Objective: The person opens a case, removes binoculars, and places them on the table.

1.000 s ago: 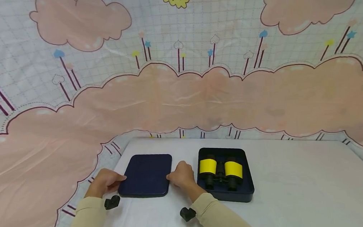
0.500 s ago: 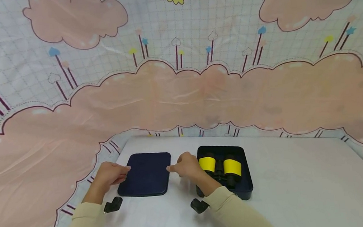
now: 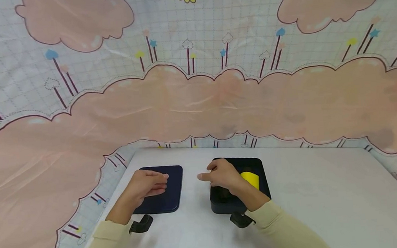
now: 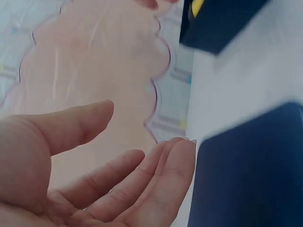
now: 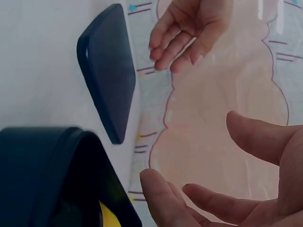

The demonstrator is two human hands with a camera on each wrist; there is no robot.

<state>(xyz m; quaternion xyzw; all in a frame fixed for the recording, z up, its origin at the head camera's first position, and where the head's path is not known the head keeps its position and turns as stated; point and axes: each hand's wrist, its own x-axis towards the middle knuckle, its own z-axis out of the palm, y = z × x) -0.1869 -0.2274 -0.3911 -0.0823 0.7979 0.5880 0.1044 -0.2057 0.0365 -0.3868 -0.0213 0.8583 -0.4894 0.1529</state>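
Note:
A dark blue lid (image 3: 174, 191) lies flat on the white table at the left. Above it hovers my left hand (image 3: 144, 187), fingers loosely bent and holding nothing; the left wrist view shows a gap between thumb and fingers (image 4: 165, 189). To the right stands an open dark blue box (image 3: 227, 208) with black and yellow binoculars (image 3: 250, 179) inside. My right hand (image 3: 224, 175) is over the box's left part, hiding much of the binoculars. Nothing is between its thumb and fingers (image 5: 163, 198) in the right wrist view.
The white table (image 3: 325, 191) stretches out to the right of the box. Behind it hangs a patterned cloth (image 3: 218, 106) with clouds, which also drapes down along the table's left side. A black wrist camera (image 3: 141, 224) sits beneath the left wrist.
Both hands have let go of the lid's edges and risen. The left hand has shifted right over the lid; the right hand has moved right over the box. The lid and box stayed on the table.

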